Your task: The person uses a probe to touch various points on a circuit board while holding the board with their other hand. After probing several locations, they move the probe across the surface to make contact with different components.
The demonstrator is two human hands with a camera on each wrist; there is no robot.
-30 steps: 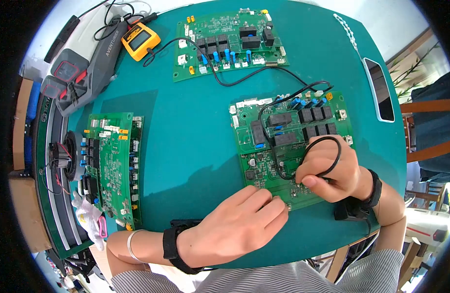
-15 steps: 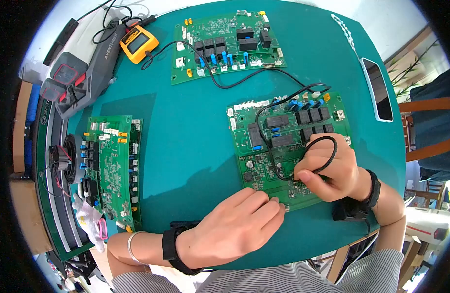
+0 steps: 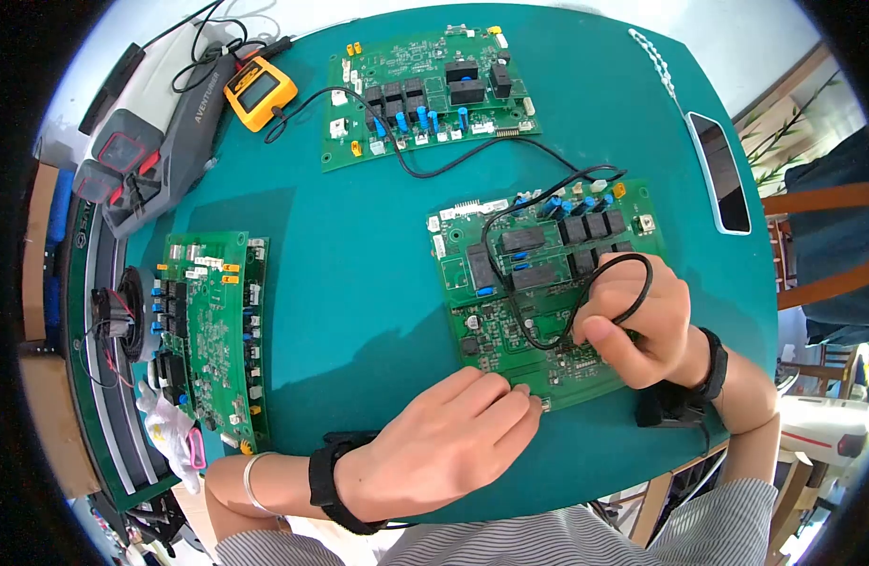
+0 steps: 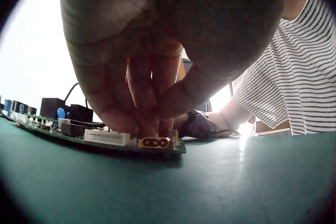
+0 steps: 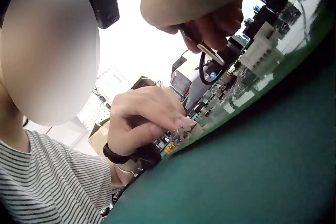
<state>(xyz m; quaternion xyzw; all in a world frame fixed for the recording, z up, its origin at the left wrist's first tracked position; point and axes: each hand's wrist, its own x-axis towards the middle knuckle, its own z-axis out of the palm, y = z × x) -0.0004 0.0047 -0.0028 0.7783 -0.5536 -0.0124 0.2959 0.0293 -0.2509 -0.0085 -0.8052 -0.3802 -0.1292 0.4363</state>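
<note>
A green circuit board (image 3: 499, 362) with black relays and blue capacitors lies at the right of the mat. My right hand (image 3: 642, 316) pinches the end of a black cable (image 3: 425, 176) low over the board's middle, with a loop of cable lying over the fingers. In the right wrist view a slim black piece with a pale edge (image 3: 585, 341) shows between those fingers. My left hand (image 3: 444, 434) holds the board's near corner, thumb and fingertips together beside a yellow connector (image 4: 155, 142). The cable's very tip is hidden by the right hand.
The cable runs to a yellow handheld device (image 3: 261, 92) at the far left. Another circuit board (image 3: 387, 61) lies at the back, and stacked boards (image 3: 213, 330) stand at the left. A phone (image 3: 719, 174) lies on the right; a grey tool (image 3: 184, 123) is at the left edge.
The whole scene shifts slightly leftward as the head view moves. Both hands stay nearly in place at the board, with the right fingers still on the cable end.
</note>
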